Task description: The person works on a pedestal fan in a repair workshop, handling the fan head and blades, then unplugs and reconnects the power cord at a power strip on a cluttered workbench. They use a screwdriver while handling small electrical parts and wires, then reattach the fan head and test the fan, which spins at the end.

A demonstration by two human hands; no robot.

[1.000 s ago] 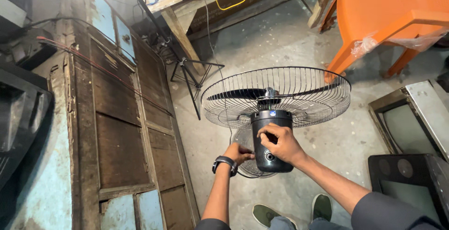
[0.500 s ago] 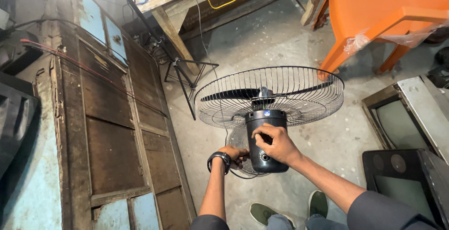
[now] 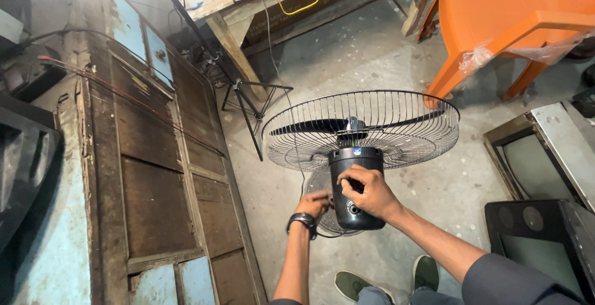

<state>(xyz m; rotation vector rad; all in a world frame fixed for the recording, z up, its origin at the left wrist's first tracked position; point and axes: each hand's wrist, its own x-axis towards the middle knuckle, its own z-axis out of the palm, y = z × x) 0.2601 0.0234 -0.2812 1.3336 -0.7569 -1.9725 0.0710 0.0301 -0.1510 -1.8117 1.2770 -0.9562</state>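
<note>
Fan (image 3: 356, 137): black, round wire cage tilted near flat, dark blades visible through the grille. Black cylindrical motor housing (image 3: 353, 187) points toward the wearer, held off the floor. Right hand (image 3: 367, 188) wraps over the housing's top and side; left hand (image 3: 314, 204) touches its lower left. A round base shows pale just beneath both hands.

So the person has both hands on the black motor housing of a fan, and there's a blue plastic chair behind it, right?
Not quite: the head view shows the chair is orange, not blue. The rest holds: the right hand and left hand are on the fan's black motor housing.
</note>
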